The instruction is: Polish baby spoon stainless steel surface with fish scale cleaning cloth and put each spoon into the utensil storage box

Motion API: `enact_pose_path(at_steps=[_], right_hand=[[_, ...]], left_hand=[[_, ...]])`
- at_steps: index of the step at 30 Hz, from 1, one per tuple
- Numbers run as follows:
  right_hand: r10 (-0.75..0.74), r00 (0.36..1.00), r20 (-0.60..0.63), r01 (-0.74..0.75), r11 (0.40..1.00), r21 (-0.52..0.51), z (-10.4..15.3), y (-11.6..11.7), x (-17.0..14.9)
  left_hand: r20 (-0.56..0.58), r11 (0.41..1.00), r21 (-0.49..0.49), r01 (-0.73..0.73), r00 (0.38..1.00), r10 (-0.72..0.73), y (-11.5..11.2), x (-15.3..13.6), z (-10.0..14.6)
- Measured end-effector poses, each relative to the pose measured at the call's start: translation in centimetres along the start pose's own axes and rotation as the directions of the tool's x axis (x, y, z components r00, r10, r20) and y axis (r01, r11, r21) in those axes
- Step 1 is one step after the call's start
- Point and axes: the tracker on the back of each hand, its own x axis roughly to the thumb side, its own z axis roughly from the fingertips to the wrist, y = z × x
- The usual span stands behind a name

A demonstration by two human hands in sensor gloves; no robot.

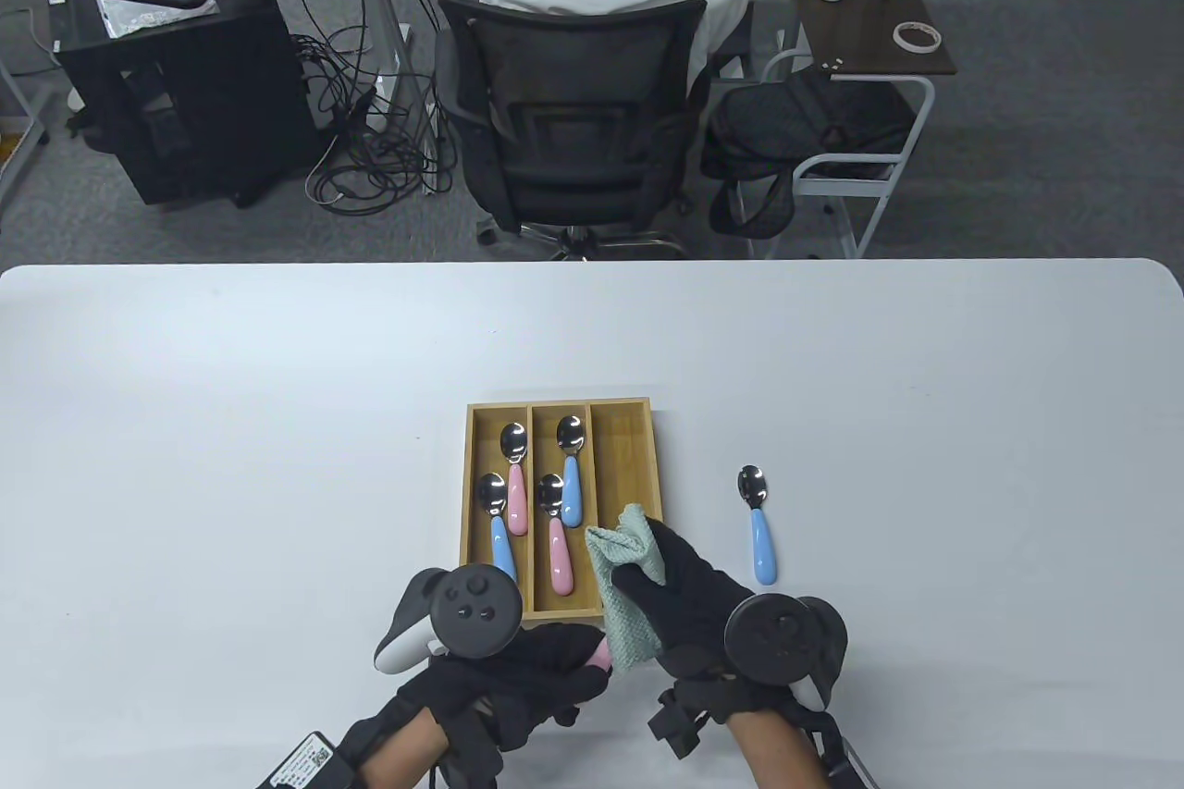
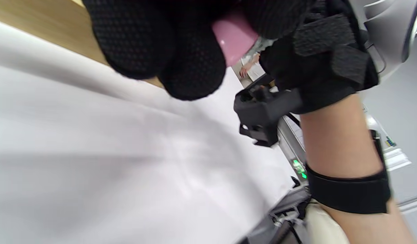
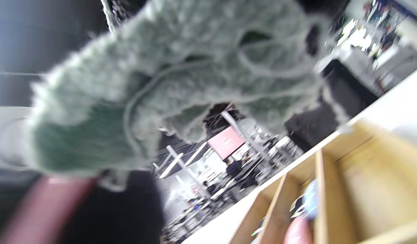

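Note:
My left hand [image 1: 546,669] grips a pink-handled baby spoon [image 1: 599,657] by its handle, whose pink end [image 2: 232,40] pokes out between the gloved fingers. My right hand [image 1: 680,590] holds the green fish scale cloth [image 1: 629,585], wrapped over the spoon's bowl, which is hidden. In the right wrist view the cloth [image 3: 181,84] fills the top, with the pink handle [image 3: 42,206] blurred below. The bamboo storage box [image 1: 622,447] lies just beyond both hands with several pink and blue spoons in its left and middle compartments. A blue-handled spoon [image 1: 758,525] lies on the table to the right.
The white table [image 1: 231,456] stretches wide on both sides of the box. Beyond its far edge a person sits in a black office chair [image 1: 573,132], turned away. A black device [image 1: 310,761] lies at the near edge by my left forearm.

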Motion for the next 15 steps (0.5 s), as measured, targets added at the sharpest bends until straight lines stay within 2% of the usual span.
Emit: enact_pose_path(at_steps=[2,4,6,8,9,10,12,15], right_hand=[[0.045,0.997,-0.063,-0.051,0.995,-0.086,-0.1,-1.3,-0.7],[0.009,0.992,-0.13,-0.031,0.985,-0.168,-0.3,-3.1,-2.0],[-0.126,0.969,-0.214,0.073,0.968,-0.241,-0.1,-4.6,-3.7],[-0.345,0.899,-0.268,0.257,0.914,-0.313,0.3,-5.8,-5.3],[-0.465,0.837,-0.289,0.359,0.864,-0.353,0.5,-6.2,-6.0],[-0.547,0.784,-0.292,0.43,0.819,-0.38,0.5,-6.4,-6.4],[-0.59,0.752,-0.293,0.465,0.79,-0.399,0.5,-6.5,-6.7],[-0.52,0.804,-0.289,0.406,0.834,-0.373,0.4,-6.4,-6.6]], left_hand=[[-0.008,0.997,-0.054,-0.062,0.998,0.062,-0.1,-0.1,0.0],[-0.01,0.996,-0.034,-0.08,0.997,0.079,0.2,-0.3,0.0],[-0.018,0.99,0.041,-0.132,0.991,0.133,1.0,-0.5,-0.1],[-0.043,0.967,0.091,-0.238,0.969,0.242,2.5,-0.5,-0.9],[-0.072,0.957,0.14,-0.253,0.962,0.265,3.5,-0.3,-1.5],[-0.115,0.957,0.196,-0.213,0.964,0.238,4.6,0.0,-2.1],[-0.215,0.96,0.266,-0.091,0.965,0.152,6.4,0.2,-3.5],[-0.317,0.953,0.295,-0.062,0.935,0.159,7.7,-0.3,-5.8]])
